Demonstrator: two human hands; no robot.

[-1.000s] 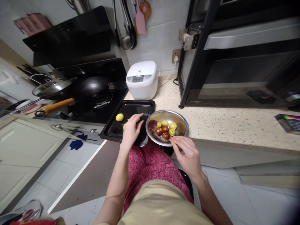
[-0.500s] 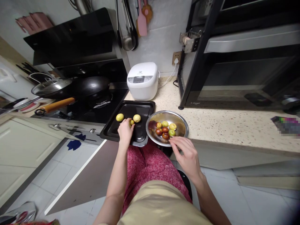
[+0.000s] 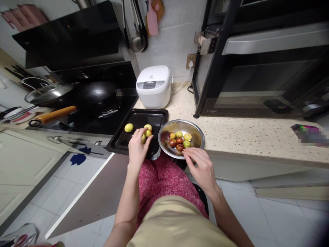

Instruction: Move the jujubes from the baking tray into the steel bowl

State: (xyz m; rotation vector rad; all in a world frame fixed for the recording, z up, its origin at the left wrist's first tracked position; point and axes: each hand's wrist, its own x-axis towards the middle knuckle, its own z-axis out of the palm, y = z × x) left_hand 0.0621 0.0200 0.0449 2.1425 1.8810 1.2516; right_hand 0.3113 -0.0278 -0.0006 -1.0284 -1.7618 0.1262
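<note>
In the head view, a black baking tray [image 3: 120, 148] lies on the counter. My left hand [image 3: 138, 146] is over it, thumb and fingers curled round two yellow-green jujubes [image 3: 148, 133]. A pale yellow jujube [image 3: 147, 126] sits just beyond my fingertips, and a lone jujube [image 3: 129, 127] lies farther left in the tray. To the right stands a steel bowl [image 3: 198, 137] with several red-brown and green jujubes [image 3: 179, 147]. My right hand [image 3: 200, 164] pinches the bowl's near rim, its fingertips close to the fruit.
A white rice cooker [image 3: 154, 87] stands behind the tray. At left is the stove, with a wok [image 3: 97, 92] and a lidded pan [image 3: 48, 94]. An oven [image 3: 272, 79] rises at right. Below the tray, a cabinet door [image 3: 82, 199] hangs open beside my legs.
My left hand's thumb and fingers have spread, showing more of the jujubes between them. My right hand stays at the bowl's rim. The whole view has shifted slightly.
</note>
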